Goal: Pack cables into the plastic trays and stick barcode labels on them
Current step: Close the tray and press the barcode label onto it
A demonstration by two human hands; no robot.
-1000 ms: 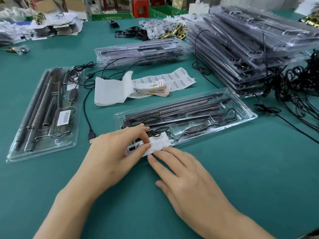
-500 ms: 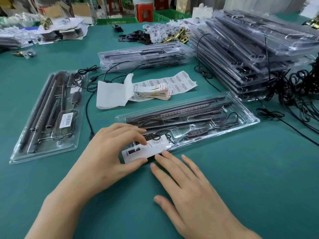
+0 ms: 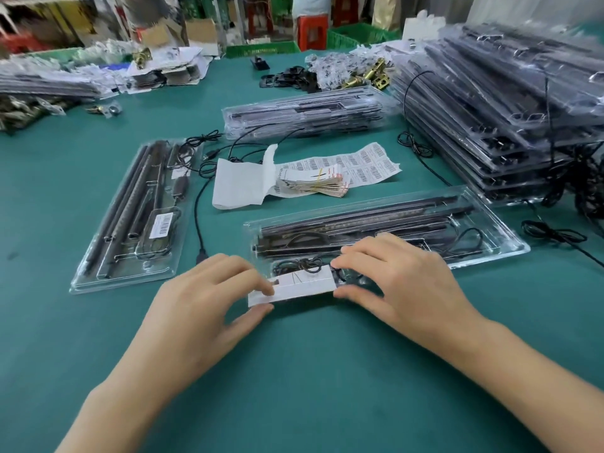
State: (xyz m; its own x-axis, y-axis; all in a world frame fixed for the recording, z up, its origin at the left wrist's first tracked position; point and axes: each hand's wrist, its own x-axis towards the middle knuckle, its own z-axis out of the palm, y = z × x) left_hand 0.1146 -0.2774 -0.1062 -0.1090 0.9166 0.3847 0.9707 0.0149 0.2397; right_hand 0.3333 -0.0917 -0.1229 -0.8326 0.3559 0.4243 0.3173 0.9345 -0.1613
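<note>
My left hand (image 3: 209, 308) covers the near left corner of the white label (image 3: 304, 284). My right hand (image 3: 392, 276) hides the label's right end, part of the cable coil (image 3: 307, 264) and a stretch of the tray (image 3: 490, 246) — what lies under those fingers (image 3: 366, 253) I can't tell. The label's print is too small to read, and so are the codes on the barcode sheet (image 3: 366, 165). Both my forearms run off the bottom edge. The stack of trays (image 3: 523, 103) and the tangle of cables (image 3: 585, 178) are cut by the right edge — and the shelves (image 3: 65, 21) beyond the bench (image 3: 294, 387) are a blur.
</note>
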